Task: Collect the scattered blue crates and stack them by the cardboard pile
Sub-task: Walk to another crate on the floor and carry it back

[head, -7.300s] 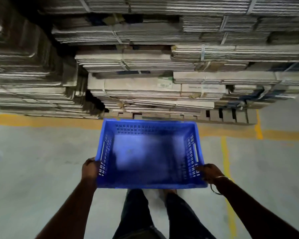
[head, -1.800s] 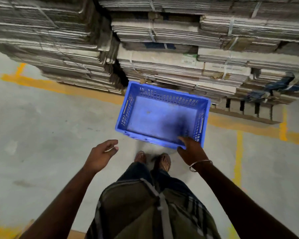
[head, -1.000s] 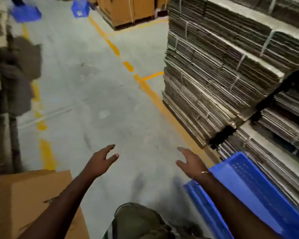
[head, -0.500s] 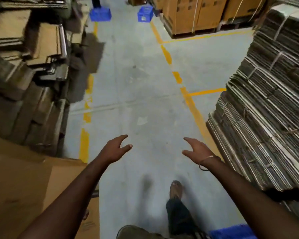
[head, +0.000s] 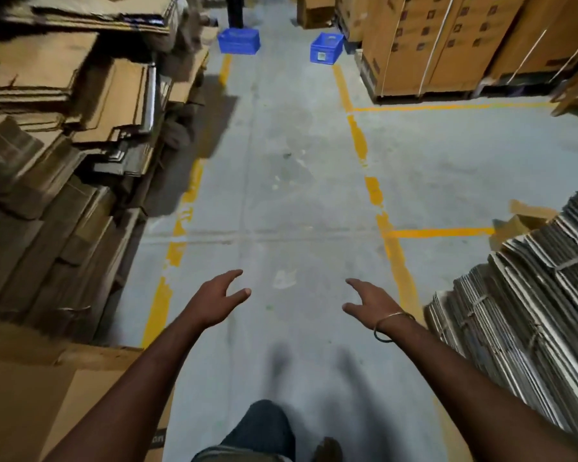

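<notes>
Two blue crates stand on the floor at the far end of the aisle: one crate [head: 238,41] on the left by a yellow line, the other crate [head: 326,47] on the right beside stacked boxes. My left hand [head: 219,297] and my right hand [head: 369,301] are held out in front of me, both empty with fingers spread. A bangle circles my right wrist. The bundled flat cardboard pile [head: 521,305] rises at my right. The crate I carried earlier is out of view.
A grey concrete aisle [head: 281,181] runs ahead between broken yellow lines. Loose flattened cardboard [head: 64,135] is heaped along the left, with a brown carton [head: 40,401] at lower left. Strapped brown boxes [head: 447,41] stand at upper right. Someone's dark legs [head: 236,10] stand behind the left crate.
I let go of the blue crate beside the cardboard pile and turned left to face down the aisle. Both hands are now empty, and the set-down crate has left the view.
</notes>
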The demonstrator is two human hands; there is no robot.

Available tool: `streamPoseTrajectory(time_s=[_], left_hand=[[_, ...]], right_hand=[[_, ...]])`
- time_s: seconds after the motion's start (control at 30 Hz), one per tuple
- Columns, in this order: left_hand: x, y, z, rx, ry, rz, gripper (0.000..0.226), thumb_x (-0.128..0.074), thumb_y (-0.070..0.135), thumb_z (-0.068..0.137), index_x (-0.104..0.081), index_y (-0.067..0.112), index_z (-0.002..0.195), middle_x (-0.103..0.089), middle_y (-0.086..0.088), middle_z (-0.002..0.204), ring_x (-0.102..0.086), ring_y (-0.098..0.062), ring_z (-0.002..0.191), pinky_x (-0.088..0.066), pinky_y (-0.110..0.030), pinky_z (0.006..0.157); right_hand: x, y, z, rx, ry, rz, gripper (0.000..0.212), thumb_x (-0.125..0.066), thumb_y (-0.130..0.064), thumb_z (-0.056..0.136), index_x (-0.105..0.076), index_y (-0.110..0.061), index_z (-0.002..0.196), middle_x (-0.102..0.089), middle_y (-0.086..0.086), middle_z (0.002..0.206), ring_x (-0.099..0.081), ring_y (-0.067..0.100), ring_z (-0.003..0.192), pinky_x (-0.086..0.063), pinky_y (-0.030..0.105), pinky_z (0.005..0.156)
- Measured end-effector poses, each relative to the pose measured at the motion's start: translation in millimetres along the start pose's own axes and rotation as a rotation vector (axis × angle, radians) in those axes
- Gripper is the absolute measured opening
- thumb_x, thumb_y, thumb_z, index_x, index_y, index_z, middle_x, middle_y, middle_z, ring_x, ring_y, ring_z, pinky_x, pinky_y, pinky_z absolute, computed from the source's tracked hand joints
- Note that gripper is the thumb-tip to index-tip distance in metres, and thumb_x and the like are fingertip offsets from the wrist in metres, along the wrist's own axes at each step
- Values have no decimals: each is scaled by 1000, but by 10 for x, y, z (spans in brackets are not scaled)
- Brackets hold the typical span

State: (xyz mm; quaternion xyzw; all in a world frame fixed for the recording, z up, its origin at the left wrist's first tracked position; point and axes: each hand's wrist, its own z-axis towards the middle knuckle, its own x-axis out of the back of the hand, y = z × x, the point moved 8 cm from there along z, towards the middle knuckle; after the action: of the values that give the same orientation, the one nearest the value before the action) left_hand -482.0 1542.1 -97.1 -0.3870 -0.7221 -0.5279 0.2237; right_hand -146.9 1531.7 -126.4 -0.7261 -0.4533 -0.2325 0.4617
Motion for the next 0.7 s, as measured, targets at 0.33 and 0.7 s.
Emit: streamPoseTrajectory(time_s=[0.33,0.7], left_hand=[[1086,-423,2308,2,-22,76,63,-61,44,94,-43,19,149,-43,-2,154,-40,-19,142,-30,-28,112],[2398,-440,4556,-46,-43,262,68,-50,53,97,-38,15,151,-39,-3,157,-34,-20,145,-28,-33,117]], right_hand=[[805,-952,2247,-16,4,-51,69,-63,-33,89,-33,-18,149,-42,11,149,-39,25,138,-32,31,110],[1847,-1880,4299,-25,62,-106,67,-63,-33,90,-36,-16,148,-41,10,151,-39,24,138,-31,30,110]])
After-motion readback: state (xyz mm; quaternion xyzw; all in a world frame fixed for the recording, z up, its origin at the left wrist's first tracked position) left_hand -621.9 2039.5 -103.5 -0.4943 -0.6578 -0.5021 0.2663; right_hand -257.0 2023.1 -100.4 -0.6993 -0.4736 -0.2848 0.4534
